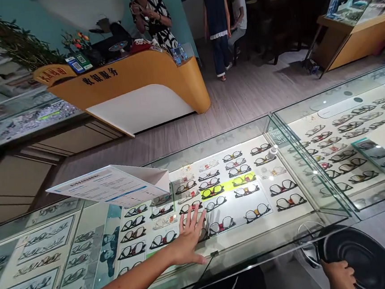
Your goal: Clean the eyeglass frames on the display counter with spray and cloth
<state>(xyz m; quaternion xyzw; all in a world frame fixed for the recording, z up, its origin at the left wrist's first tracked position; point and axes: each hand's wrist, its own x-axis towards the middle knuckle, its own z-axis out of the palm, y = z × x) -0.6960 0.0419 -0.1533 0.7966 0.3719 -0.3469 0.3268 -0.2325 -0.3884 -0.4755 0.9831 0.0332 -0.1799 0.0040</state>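
Observation:
My left hand [189, 234] lies flat and open on the glass top of a display counter [255, 247], fingers spread above rows of eyeglass frames [218, 203] inside the case. Low at the right, below the counter's edge, my right hand [339, 278] grips the rim of a round black bowl-shaped object [364, 260]; its fingers curl over the edge.
A folded white paper sign [111, 185] stands on the glass at left. A second glass case [347, 140] with more frames adjoins at right. Beyond it is an orange cashier desk [133, 82] with a person behind it; two people stand farther back.

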